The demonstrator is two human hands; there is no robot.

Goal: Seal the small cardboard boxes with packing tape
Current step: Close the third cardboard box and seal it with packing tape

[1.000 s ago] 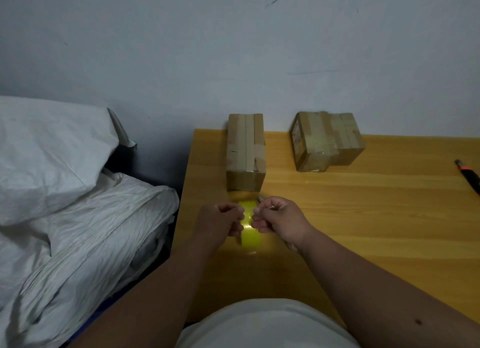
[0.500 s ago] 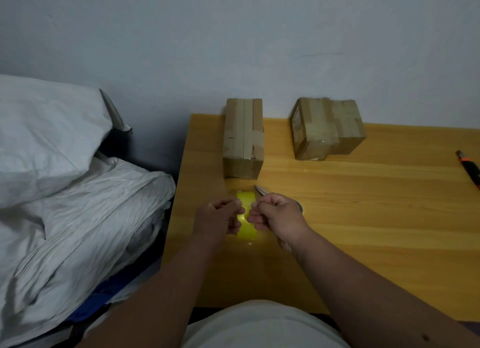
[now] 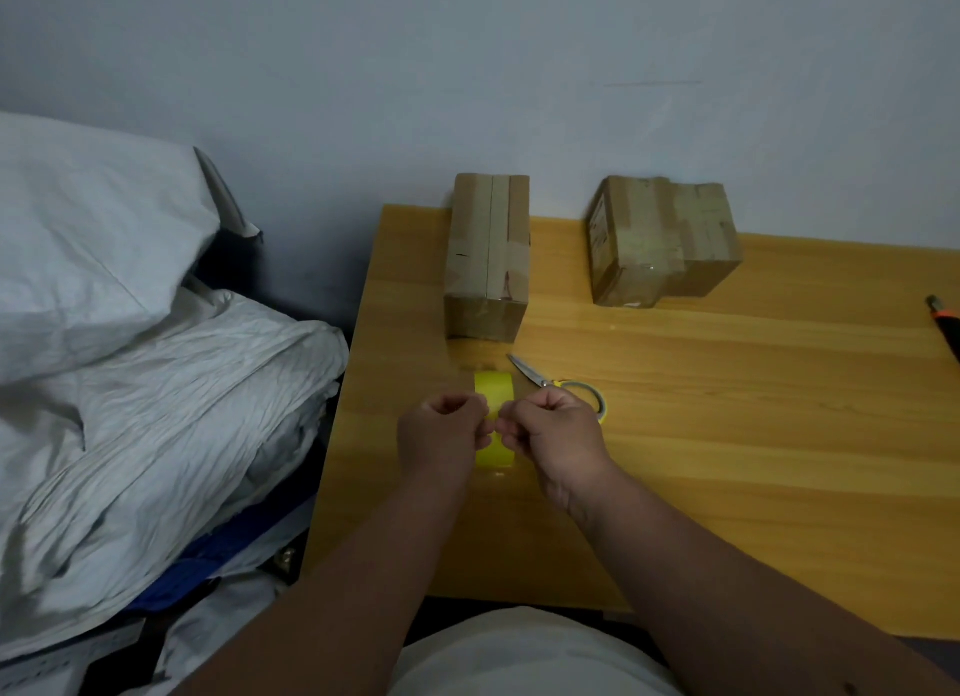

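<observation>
A yellow tape roll (image 3: 494, 391) stands on edge between my hands, near the table's left front. My left hand (image 3: 441, 435) grips its left side with curled fingers. My right hand (image 3: 553, 435) pinches at the roll's right side, fingers curled. Beyond the roll stands a long cardboard box (image 3: 488, 258) with tape along its top seam. To its right sit two more taped boxes (image 3: 662, 240) pushed together against the wall. Scissors (image 3: 535, 375) with yellow handles lie just behind my right hand, blades pointing at the long box.
The wooden table (image 3: 727, 435) stands against a grey wall. A black and orange tool (image 3: 943, 323) lies at the table's right edge. White bedding and a pillow (image 3: 130, 357) are piled left of the table.
My hands stay on the tape roll in the same place. The view has shifted, and the scissors behind my right hand show more fully now.
</observation>
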